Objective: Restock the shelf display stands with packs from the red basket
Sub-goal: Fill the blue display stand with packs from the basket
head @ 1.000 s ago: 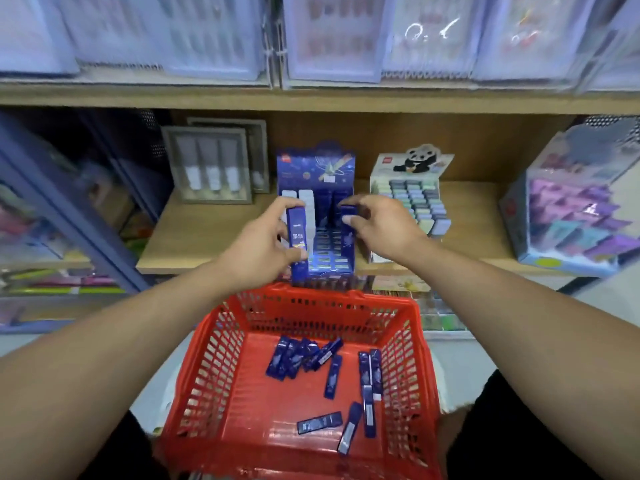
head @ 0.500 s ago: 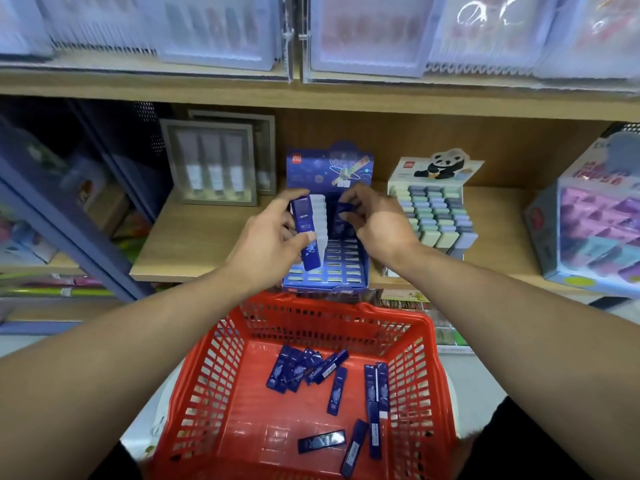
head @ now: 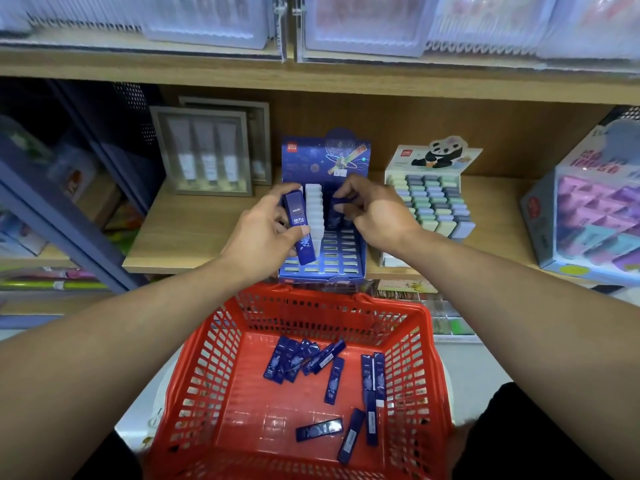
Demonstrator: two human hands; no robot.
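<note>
While left hand (head: 261, 233) grips a blue pack (head: 300, 230) (upright), right hand (head: 374, 211) pinches another.

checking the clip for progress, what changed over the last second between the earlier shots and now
The left hand has lifted its blue pack up from the front edge of the blue display stand to over its left column, still gripping it. The right hand shifted back a little, still working a pack into the stand's rear rows. Nothing was let go. The loose packs in the red basket lie as before.
</note>
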